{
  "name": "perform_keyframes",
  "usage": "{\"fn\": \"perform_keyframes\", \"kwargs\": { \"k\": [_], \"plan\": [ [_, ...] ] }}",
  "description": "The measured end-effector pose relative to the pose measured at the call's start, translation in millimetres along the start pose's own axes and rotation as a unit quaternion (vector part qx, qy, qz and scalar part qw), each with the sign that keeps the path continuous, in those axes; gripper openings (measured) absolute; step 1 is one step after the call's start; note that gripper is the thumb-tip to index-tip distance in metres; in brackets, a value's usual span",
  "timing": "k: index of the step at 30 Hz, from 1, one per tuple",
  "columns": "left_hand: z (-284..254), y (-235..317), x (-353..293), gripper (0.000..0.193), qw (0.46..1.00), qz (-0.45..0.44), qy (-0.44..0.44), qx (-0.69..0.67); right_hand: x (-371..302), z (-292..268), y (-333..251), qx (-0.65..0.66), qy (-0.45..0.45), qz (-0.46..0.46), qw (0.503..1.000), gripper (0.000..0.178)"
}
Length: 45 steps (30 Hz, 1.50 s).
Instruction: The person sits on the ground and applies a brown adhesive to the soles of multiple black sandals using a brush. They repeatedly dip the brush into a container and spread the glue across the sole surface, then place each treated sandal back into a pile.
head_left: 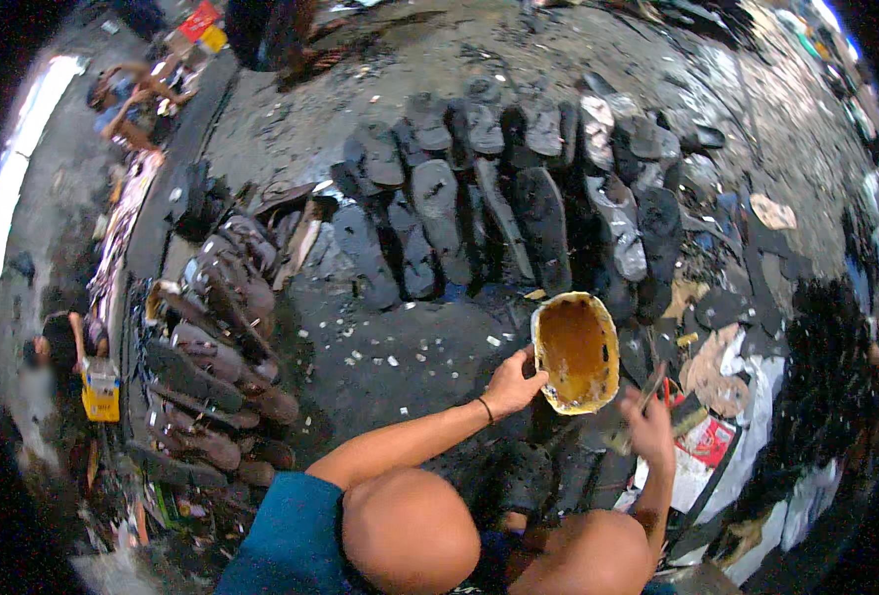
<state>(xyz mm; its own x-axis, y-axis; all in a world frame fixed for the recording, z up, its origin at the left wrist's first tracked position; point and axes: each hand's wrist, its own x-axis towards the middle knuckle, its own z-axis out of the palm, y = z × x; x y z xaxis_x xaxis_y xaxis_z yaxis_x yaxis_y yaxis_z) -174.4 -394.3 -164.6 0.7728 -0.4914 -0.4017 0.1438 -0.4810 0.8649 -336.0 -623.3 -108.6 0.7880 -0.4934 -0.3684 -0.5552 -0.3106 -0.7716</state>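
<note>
My left hand [516, 385] is closed on the near left rim of a cut-down yellowish tub [577, 354]. Amber-brown, glue-like stuff coats its inside, and the rim is crusted and pale. The tub is tilted so that its opening faces me. Just to its right is my right hand [647, 424], slightly blurred, with the fingers curled in around something thin that I cannot make out. A tool with red handles [667, 393] shows beside those fingers; whether they touch it is unclear. Beyond the tub, dark shoe soles [441, 220] stand in rows.
Brown sandals [201, 436] are piled at the left. Scraps of sole material [719, 372], a red-and-white packet [709, 442] and pale sheeting [757, 416] lie at the right. Farther left, one person [62, 342] is near a yellow container [100, 389]; another person [127, 99] is farther back.
</note>
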Motion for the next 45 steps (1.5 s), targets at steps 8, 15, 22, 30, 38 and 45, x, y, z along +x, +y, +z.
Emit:
{"fn": "perform_keyframes", "kwargs": {
  "k": [8, 15, 22, 30, 38, 45],
  "plan": [
    [-33.8, 3.3, -27.3, 0.056, 0.998, -0.052, 0.029, -0.016, -12.2, 50.3, -6.5, 0.176, -0.138, 0.063, 0.973, 0.036],
    [-139.3, -36.6, -56.5, 0.053, 0.991, 0.071, 0.072, 0.088, -31.8, 47.6, -60.4, 0.076, -0.068, 0.082, 0.991, 0.036],
    [-351.3, -57.9, 20.4, 0.054, 0.844, 0.149, 0.276, 0.435, -21.7, 31.2, -85.0, -0.092, 0.018, 0.047, 0.994, 0.038],
    [-496.6, -110.4, 182.8, 0.051, 0.725, -0.028, 0.293, 0.623, -44.3, 24.7, -49.0, -0.071, 0.143, 0.074, 0.984, 0.027],
    [-488.0, -140.1, 188.2, 0.031, 0.581, 0.033, 0.404, 0.705, -72.9, 34.1, -46.3, -0.064, 0.165, 0.081, 0.981, 0.023],
    [-499.2, -103.8, 144.2, 0.061, 0.728, 0.052, 0.436, 0.526, -79.3, 31.7, -90.5, -0.113, 0.169, 0.025, 0.979, 0.020]
  ]
}}
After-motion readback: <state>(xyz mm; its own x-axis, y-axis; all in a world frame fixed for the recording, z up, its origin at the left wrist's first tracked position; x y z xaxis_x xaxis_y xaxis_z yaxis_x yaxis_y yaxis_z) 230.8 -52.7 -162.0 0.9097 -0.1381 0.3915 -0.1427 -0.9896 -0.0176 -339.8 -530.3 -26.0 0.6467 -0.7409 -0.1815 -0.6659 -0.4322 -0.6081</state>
